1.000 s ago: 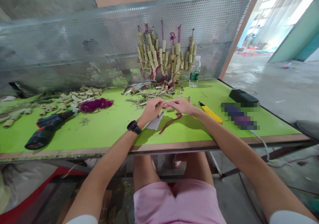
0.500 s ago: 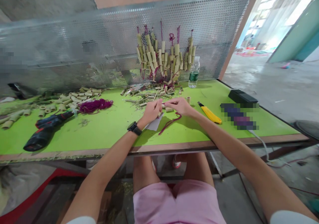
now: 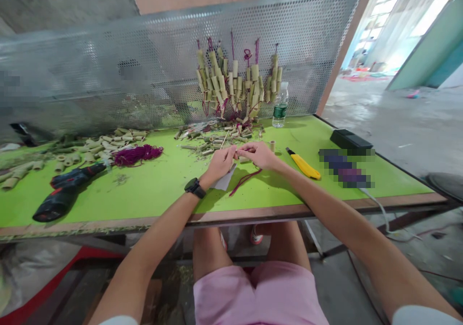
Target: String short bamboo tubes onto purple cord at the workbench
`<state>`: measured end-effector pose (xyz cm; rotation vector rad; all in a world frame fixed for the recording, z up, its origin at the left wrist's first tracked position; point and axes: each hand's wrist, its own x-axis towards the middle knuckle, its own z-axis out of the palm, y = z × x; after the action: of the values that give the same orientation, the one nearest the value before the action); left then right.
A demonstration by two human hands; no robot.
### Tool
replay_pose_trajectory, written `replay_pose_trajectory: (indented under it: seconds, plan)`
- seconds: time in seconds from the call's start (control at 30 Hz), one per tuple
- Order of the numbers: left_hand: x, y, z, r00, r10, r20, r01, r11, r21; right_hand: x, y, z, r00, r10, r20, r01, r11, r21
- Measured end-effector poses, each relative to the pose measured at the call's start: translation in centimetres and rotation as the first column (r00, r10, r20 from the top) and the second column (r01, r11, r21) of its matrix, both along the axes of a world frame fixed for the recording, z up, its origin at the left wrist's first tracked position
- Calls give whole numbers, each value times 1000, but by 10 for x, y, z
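Observation:
My left hand (image 3: pixel 223 161), with a black watch on its wrist, is closed in a pinch over the middle of the table. Its fingertips meet those of my right hand (image 3: pixel 259 155), which is also pinched. A short bit of purple cord (image 3: pixel 243 182) shows between the fingertips, and a loop of it lies on the table below. Under my left hand lies a grey piece of paper (image 3: pixel 224 179). A short bamboo piece (image 3: pixel 244 160) rests just below my right fingers, partly hidden. A bamboo tube (image 3: pixel 272 145) stands upright right of my right hand.
A yellow utility knife (image 3: pixel 306 166), a black box (image 3: pixel 351 142) and a water bottle (image 3: pixel 279 108) are on the right. Strung bamboo tubes (image 3: pixel 219 81) hang on the perforated metal panel (image 3: pixel 159 64). On the left lie a drill (image 3: pixel 67 190), purple cord bundle (image 3: pixel 138 155) and cut bamboo (image 3: pixel 97 146).
My fingertips have drawn closer together around the cord. The loop on the table has shifted slightly, with its upper end now nearer my right hand.

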<state>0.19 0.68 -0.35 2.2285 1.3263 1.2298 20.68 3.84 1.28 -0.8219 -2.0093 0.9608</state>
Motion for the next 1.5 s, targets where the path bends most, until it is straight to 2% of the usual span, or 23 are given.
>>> replay_pose_trajectory:
  seconds: [0.1, 0.17, 0.27, 0.37, 0.57, 0.87, 1.07, 1.17, 1.33, 1.5]
  plan:
    - [-4, 1, 3, 985, 33, -168, 2, 980, 200, 1, 2, 0, 1000, -16, 14, 17, 997, -71]
    - [-6, 2, 3, 969, 40, -244, 32, 958, 284, 2, 5, -2, 999, -39, 13, 40, 991, -130]
    - [-8, 5, 1, 951, 35, -307, 77, 935, 346, 4, 10, -5, 1000, -13, 20, 16, 980, -198]
    - [-11, 9, -2, 958, 4, -286, 107, 923, 370, 6, 15, -8, 998, 41, 54, -29, 978, -207]
    - [-15, 15, -2, 978, -56, -203, 115, 949, 293, 10, 16, -10, 989, 72, 132, -49, 985, -166]
    - [-12, 10, -1, 985, -121, -121, 138, 980, 146, 10, 6, -4, 979, 93, 179, -65, 986, -152]
    - [-6, 8, -2, 983, -128, -130, 149, 974, 168, 8, 9, -4, 978, 33, 207, -19, 998, -68]
    - [-6, 9, -5, 989, -112, -101, 126, 980, 156, 7, 10, -4, 988, 13, 157, -12, 1000, -7]
    - [-7, 11, -7, 996, -83, -43, 87, 991, 101, 7, 4, -1, 998, 59, 33, -57, 997, -52]
    - [-6, 11, -6, 998, -24, -55, 29, 996, 87, 7, 0, -1, 998, 51, -24, -51, 998, -34]
